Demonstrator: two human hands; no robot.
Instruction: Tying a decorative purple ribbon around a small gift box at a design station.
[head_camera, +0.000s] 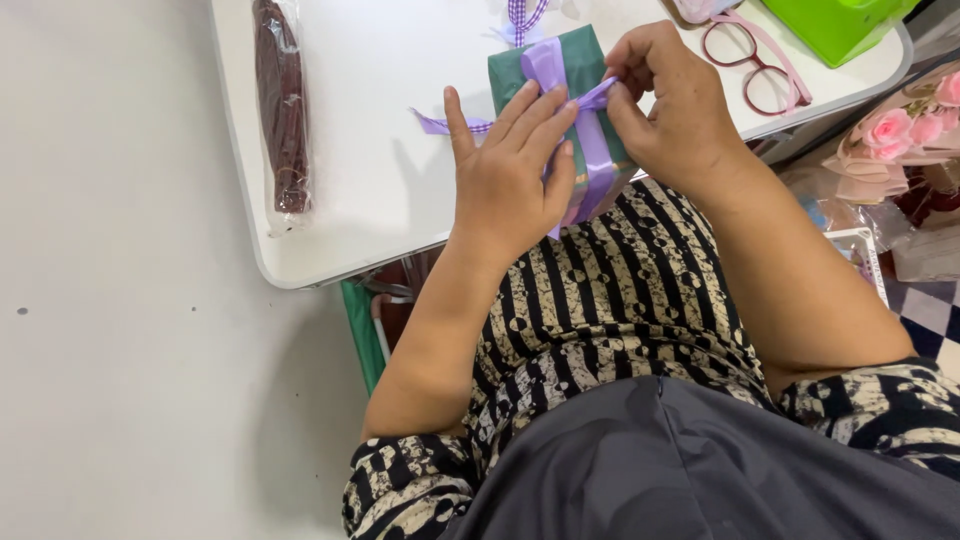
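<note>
A dark green wrapped box (575, 60) lies at the near edge of a white table (380, 150), bound with a lilac satin ribbon (592, 140). My left hand (510, 175) rests flat on the box's near left side, fingers pressing on the ribbon. Over the box's right side, my right hand (670, 105) pinches the ribbon where the bands cross. A loose ribbon end (440, 124) trails left on the table.
A long dark red bundle in clear plastic (282, 105) lies at the table's left. Pink-framed glasses (755, 65) and a bright green box (835, 25) sit at the far right. Pink flowers in wrapping (900, 135) stand beside the table, right. A checked purple ribbon (522, 20) lies beyond the box.
</note>
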